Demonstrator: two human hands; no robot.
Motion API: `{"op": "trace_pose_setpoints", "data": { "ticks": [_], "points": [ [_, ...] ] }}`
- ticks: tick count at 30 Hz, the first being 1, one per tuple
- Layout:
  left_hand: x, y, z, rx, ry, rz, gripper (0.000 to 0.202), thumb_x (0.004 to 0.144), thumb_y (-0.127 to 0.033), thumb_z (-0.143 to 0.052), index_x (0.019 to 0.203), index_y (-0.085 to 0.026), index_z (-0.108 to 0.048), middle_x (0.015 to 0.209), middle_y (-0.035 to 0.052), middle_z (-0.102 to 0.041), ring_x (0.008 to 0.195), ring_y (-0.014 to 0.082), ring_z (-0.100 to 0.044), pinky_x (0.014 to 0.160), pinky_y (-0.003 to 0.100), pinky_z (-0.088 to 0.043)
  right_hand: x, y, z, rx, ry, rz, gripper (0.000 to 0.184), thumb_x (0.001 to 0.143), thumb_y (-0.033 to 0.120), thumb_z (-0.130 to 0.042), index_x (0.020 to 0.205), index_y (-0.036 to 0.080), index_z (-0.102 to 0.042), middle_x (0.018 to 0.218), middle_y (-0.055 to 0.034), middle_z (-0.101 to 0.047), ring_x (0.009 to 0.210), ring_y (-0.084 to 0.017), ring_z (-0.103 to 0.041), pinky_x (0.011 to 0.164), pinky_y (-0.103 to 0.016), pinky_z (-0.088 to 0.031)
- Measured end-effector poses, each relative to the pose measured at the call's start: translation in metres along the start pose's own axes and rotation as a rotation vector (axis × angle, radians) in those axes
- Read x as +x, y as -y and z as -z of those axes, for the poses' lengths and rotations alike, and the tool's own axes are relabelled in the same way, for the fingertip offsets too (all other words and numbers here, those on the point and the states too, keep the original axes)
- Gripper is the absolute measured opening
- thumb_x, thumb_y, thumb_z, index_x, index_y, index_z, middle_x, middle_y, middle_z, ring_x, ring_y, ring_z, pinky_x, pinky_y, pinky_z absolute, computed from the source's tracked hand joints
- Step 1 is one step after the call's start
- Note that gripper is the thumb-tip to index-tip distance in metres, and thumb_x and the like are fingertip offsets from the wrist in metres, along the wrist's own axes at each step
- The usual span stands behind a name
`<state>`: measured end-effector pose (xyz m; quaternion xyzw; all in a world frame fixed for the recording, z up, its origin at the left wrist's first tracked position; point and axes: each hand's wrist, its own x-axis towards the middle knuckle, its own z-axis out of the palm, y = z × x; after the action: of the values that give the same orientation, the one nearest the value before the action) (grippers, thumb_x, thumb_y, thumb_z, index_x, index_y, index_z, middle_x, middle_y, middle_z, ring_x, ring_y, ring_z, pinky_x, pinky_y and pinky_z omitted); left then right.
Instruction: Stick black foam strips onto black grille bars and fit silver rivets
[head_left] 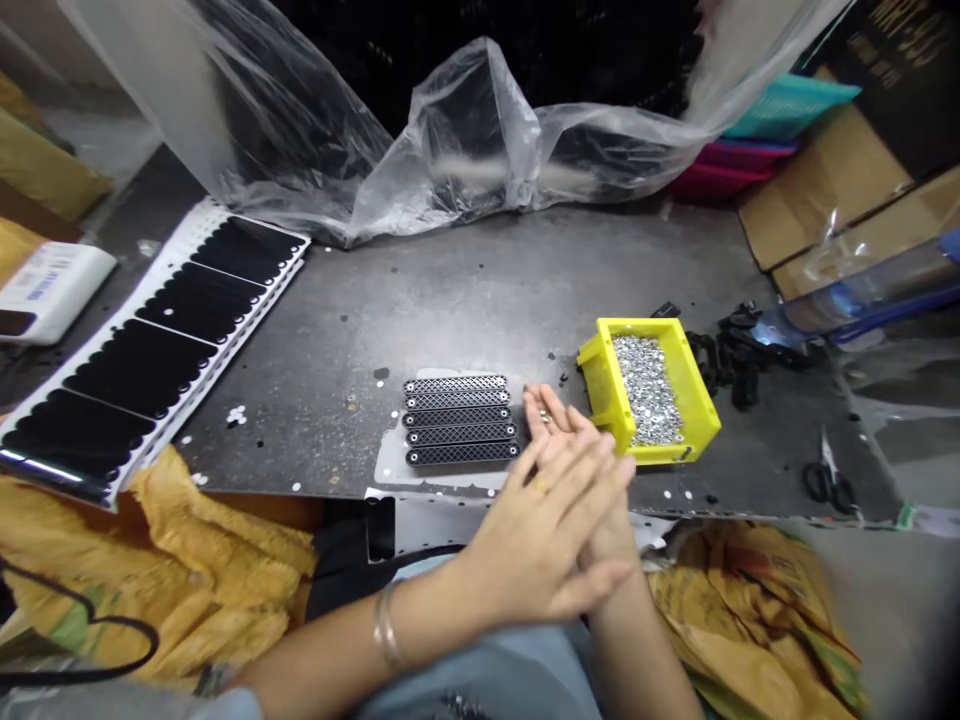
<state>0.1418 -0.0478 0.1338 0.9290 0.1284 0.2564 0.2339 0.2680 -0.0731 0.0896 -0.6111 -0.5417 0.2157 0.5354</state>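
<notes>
Left hand point(536, 540) lay open over right hand point(570, 430), right's grip impossible to tell, black mesh strips point(459, 420) just left, yellow parts bin point(600, 350) just right

Your grey metal table point(480, 290) is flecked with small white dots. Before you lie five black lattice-patterned strips point(461, 420), with a yellow plastic bin point(596, 375) of small silver metal pieces point(646, 390) just right of them. Black parts point(731, 360) and scissors point(829, 485) lie further right, a white-backed sheet of black pads point(142, 365) at left.
</notes>
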Motion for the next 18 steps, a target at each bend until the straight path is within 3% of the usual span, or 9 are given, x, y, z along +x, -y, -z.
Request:
{"op": "trace_pose_setpoints", "data": {
  "ticks": [2,4,6,8,11,13,14,16,18],
  "points": [
    [-0.024,0.002,0.020,-0.067,-0.132,0.031,0.044,0.102,-0.028,-0.052,0.144,-0.017,-0.050,0.136,0.0086,-0.071,0.140,0.0189,-0.055,0.125,0.039,-0.034,0.007,0.009,0.028,0.055,-0.116,0.003,0.051,0.111,0.032,-0.023,0.157,0.022,-0.042,0.143,-0.0178,-0.063,0.130,-0.025,-0.066,0.102,-0.052,-0.060],
    [-0.060,0.017,0.043,-0.020,-0.262,0.208,0.035,0.096,-0.017,-0.062,0.131,-0.022,-0.059,0.121,0.0064,-0.073,0.125,0.0195,-0.063,0.113,0.038,-0.044,0.016,0.017,0.059,0.046,-0.337,0.029,0.046,0.110,0.029,-0.031,0.148,0.020,-0.054,0.143,-0.0160,-0.063,0.131,-0.028,-0.064,0.110,-0.058,-0.053],
    [-0.098,0.039,0.063,0.159,-0.354,0.470,0.040,0.092,-0.022,-0.072,0.129,-0.021,-0.059,0.123,0.0110,-0.069,0.121,0.0257,-0.062,0.106,0.044,-0.047,0.022,0.021,0.085,-0.183,-0.489,0.040,0.042,0.109,0.029,-0.038,0.143,0.021,-0.061,0.144,-0.0126,-0.062,0.138,-0.030,-0.058,0.119,-0.065,-0.040],
    [-0.128,0.057,0.076,0.239,-0.265,0.616,0.040,0.089,-0.034,-0.077,0.124,-0.021,-0.063,0.120,0.0114,-0.069,0.116,0.0295,-0.063,0.103,0.048,-0.046,0.020,0.028,0.092,-0.501,-0.475,0.048,0.038,0.105,0.027,-0.051,0.141,0.024,-0.063,0.148,-0.0112,-0.059,0.145,-0.033,-0.050,0.123,-0.068,-0.030],
    [-0.145,0.063,0.081,0.039,-0.193,0.707,0.013,0.095,-0.036,-0.070,0.094,-0.024,-0.072,0.095,0.0036,-0.073,0.092,0.0225,-0.067,0.089,0.039,-0.051,-0.002,0.046,0.056,-0.548,-0.213,0.147,0.043,0.098,0.015,-0.061,0.139,0.028,-0.065,0.134,-0.0100,-0.066,0.130,-0.029,-0.059,0.114,-0.056,-0.046],
    [-0.140,0.056,0.078,-0.198,-0.246,0.823,0.019,0.097,-0.037,-0.067,0.086,-0.023,-0.071,0.083,0.0012,-0.073,0.075,0.0175,-0.065,0.072,0.031,-0.053,-0.020,0.059,0.010,-0.252,0.199,0.178,0.043,0.100,0.011,-0.058,0.140,0.026,-0.063,0.116,-0.0079,-0.071,0.107,-0.021,-0.068,0.093,-0.039,-0.059],
    [-0.136,0.052,0.076,-0.318,-0.272,0.887,0.021,0.096,-0.040,-0.066,0.086,-0.022,-0.072,0.079,0.0006,-0.072,0.068,0.0157,-0.064,0.064,0.028,-0.052,-0.028,0.064,-0.014,-0.157,0.323,0.187,0.041,0.100,0.014,-0.060,0.140,0.023,-0.063,0.113,-0.0087,-0.071,0.103,-0.020,-0.069,0.087,-0.035,-0.061],
    [-0.127,0.046,0.073,-0.514,-0.297,0.982,0.026,0.095,-0.045,-0.066,0.085,-0.021,-0.073,0.070,-0.0013,-0.069,0.056,0.0127,-0.058,0.053,0.024,-0.048,-0.038,0.067,-0.054,-0.104,0.339,0.196,0.037,0.101,0.018,-0.061,0.139,0.017,-0.062,0.112,-0.0112,-0.069,0.103,-0.020,-0.068,0.087,-0.036,-0.062],
    [-0.123,0.043,0.069,-0.612,-0.319,1.017,0.031,0.095,-0.048,-0.066,0.081,-0.020,-0.073,0.062,-0.0031,-0.063,0.050,0.0111,-0.053,0.049,0.023,-0.045,-0.043,0.065,-0.077,-0.072,0.271,0.170,0.035,0.101,0.021,-0.062,0.136,0.015,-0.063,0.110,-0.0114,-0.068,0.102,-0.020,-0.068,0.087,-0.037,-0.063]
  ]
}}
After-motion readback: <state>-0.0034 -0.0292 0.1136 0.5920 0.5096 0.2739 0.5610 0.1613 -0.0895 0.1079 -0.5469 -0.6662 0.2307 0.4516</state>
